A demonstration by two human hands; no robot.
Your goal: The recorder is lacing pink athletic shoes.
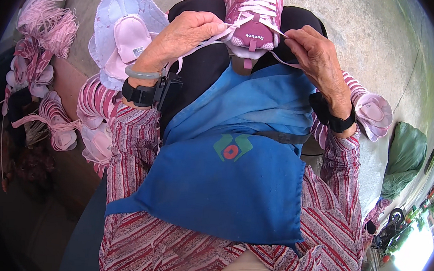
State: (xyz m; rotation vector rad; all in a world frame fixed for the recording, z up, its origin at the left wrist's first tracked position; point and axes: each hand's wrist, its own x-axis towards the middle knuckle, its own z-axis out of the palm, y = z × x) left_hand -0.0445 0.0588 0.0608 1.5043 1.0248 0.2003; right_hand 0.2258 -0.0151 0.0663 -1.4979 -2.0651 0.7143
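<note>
L hand & R hand: fingers pinched tight, each on a strand of pale-pink shoelace; maroon/pink sneaker upper btwn & slightly fwd of fingers, long axis pointing away, both hands approx. equally near

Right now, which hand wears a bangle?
The left hand: a pale bangle circles its wrist beside a black strap. The right hand wears only a black strap.
</note>
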